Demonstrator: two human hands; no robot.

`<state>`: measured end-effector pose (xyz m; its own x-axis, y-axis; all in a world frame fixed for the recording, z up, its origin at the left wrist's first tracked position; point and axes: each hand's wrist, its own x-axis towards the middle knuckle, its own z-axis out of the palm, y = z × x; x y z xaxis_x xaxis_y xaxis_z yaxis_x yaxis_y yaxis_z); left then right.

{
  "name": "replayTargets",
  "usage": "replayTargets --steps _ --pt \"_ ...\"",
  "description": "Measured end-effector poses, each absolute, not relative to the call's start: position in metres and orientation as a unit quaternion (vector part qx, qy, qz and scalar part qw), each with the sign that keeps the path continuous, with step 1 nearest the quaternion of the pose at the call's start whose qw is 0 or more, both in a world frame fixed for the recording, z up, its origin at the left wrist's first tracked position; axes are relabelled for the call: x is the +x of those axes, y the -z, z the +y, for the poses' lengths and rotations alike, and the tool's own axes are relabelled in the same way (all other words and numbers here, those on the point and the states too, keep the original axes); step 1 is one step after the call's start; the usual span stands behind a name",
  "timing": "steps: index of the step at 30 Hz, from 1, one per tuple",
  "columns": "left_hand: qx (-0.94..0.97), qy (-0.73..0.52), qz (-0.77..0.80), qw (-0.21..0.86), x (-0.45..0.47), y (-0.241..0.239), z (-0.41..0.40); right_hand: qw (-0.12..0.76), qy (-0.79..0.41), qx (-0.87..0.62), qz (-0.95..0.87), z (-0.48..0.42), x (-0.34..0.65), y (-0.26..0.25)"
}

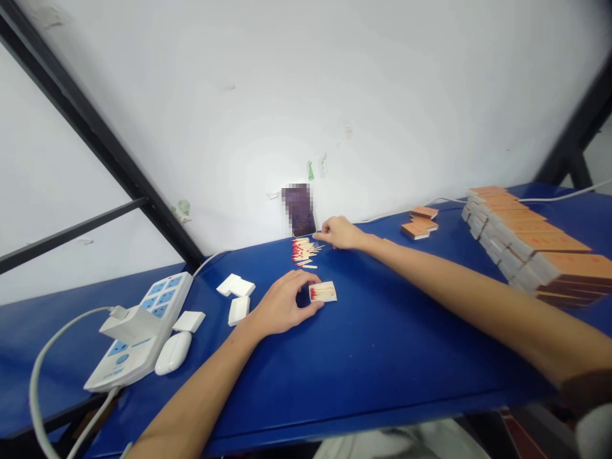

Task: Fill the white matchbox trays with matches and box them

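My left hand (289, 301) grips the left end of a small white matchbox tray (329, 297) between thumb and fingers. Inside the tray lies a row of matches (321, 292), their red heads to the left. Just beyond it, a loose pile of red-headed matches (302, 250) is spread on the blue table (382, 344). At the right edge of that pile is my right hand (340, 233), its fingers curled and drawn together at the match ends. Whatever is between those fingertips is too small to make out.
White tray-like pieces (239, 310) lie left of my left hand, near a white earbud case (173, 352) and a power strip (148, 331) with a plugged-in charger. Orange matchboxes (419, 223) sit at the right, beside long stacked rows (535, 239). A pixelated dark object (300, 210) leans on the wall.
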<state>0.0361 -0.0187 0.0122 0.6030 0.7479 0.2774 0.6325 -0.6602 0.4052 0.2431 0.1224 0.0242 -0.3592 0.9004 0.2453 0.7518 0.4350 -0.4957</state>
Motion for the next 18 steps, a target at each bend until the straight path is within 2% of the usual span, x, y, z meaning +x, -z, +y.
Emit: replayTargets --steps 4,13,18 --pt "0.888 -0.218 0.381 0.134 0.036 -0.015 -0.023 0.294 -0.112 -0.551 -0.773 0.163 0.221 -0.007" --pt "0.792 -0.312 0.516 0.098 0.021 0.003 0.011 0.294 -0.127 -0.59 -0.741 0.186 0.214 0.003" --pt "0.788 -0.3 0.533 0.07 0.025 0.003 0.016 0.281 -0.093 -0.61 -0.735 0.19 0.211 0.005"
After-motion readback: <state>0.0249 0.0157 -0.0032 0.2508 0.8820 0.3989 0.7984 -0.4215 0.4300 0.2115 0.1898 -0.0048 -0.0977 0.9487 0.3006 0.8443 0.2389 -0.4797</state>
